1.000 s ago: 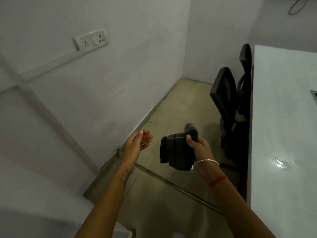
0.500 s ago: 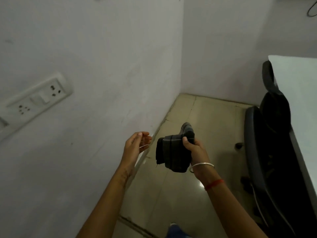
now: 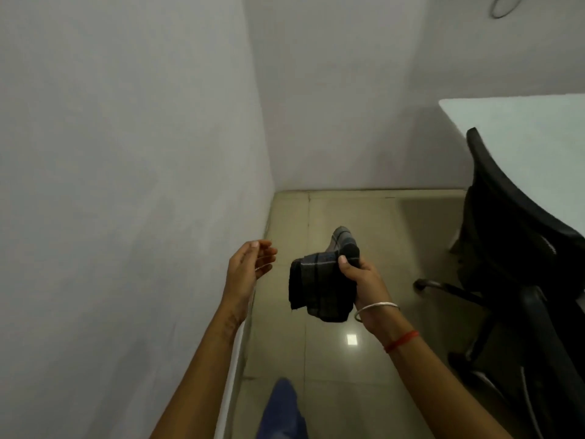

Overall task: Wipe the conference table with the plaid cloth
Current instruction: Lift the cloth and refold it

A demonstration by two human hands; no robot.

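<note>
So most of the view is a plain grey wall (image 3: 126, 153) on the left and the far side, with a beige tiled floor (image 3: 348, 223) running between it and the furniture. The conference table (image 3: 522, 137) only pokes in at the far right: a pale top, nothing on the bit that's visible. A black office chair (image 3: 512, 236) is parked right against its near edge.

The plaid cloth (image 3: 319, 286) is nowhere near the table. It's up in the air over the floor, bunched into a dark folded wad, well apart from the tabletop. The right hand (image 3: 364, 280) has it, fingers wrapped round the far side and the thumb clamped on top. The left hand (image 3: 247, 267) sits just beside the cloth without touching it, fingers loose and a little curved. I can't make out anything in it. The right wrist has a silver bangle (image 3: 376, 308) and a red thread (image 3: 402, 340).

Progress-wise, I'd say basically zero wiping shows here. The cloth is in hand, so that part's sorted. What's left is pretty much everything: get round the chair, lay the cloth on the top, and wipe.
</note>
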